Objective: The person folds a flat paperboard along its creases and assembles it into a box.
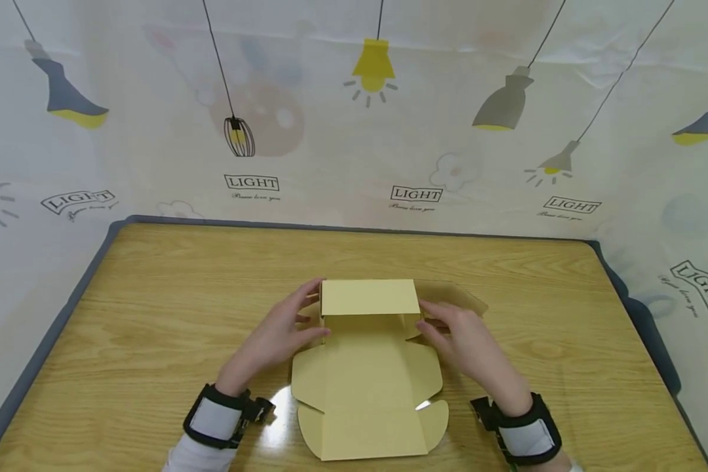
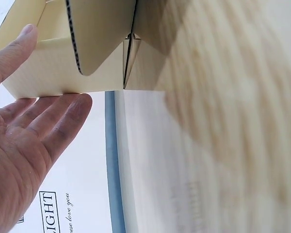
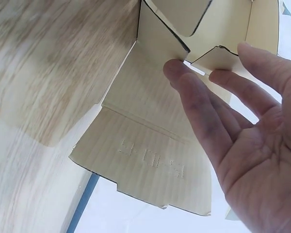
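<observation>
A pale yellow cardboard box point(image 1: 368, 367), partly folded, lies on the table, its rear wall raised under a folded-over panel point(image 1: 370, 297). My left hand point(image 1: 283, 328) holds the raised left side; in the left wrist view, fingers lie along the outside and the thumb reaches to the inner side. At the right rear corner, my right hand point(image 1: 460, 334) has its fingertips on the edge of a small flap point(image 3: 217, 58), with the thumb just above. Beyond that hand, a right side panel point(image 3: 155, 145) spreads outward, unfolded, with a notched edge and embossed marks.
Rounded side flaps point(image 1: 427, 373) and the front panel point(image 1: 374, 436) spread toward me. Beneath is a wood-grain table point(image 1: 183, 295) with a dark edge strip point(image 1: 360, 229). A lamp-printed sheet point(image 1: 330, 131) stands along the back and sides.
</observation>
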A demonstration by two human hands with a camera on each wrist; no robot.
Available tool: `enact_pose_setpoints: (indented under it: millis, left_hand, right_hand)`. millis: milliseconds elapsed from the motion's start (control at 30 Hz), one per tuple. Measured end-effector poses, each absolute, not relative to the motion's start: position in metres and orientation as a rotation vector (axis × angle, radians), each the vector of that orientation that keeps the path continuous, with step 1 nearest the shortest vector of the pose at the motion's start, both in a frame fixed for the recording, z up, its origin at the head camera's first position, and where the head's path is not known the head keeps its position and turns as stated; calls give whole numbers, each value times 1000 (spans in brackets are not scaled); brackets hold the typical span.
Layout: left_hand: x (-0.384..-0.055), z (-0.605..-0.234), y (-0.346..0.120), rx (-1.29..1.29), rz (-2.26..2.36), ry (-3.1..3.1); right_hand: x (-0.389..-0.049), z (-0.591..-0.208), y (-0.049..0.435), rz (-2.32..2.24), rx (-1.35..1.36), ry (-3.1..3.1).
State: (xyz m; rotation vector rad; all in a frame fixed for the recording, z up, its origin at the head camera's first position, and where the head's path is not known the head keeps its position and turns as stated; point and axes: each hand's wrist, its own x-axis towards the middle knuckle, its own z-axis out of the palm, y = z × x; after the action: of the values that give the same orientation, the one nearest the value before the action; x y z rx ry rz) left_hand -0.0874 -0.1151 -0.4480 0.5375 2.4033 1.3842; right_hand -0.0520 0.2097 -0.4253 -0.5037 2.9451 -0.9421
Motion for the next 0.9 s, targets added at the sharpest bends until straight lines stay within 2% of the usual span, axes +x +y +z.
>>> enact_pose_setpoints:
  millis: [900]
  left_hand:
    - [-87,-447,-116,524,1346,2419]
  right_hand:
    - [-48,-427,190,-946,-530,3057]
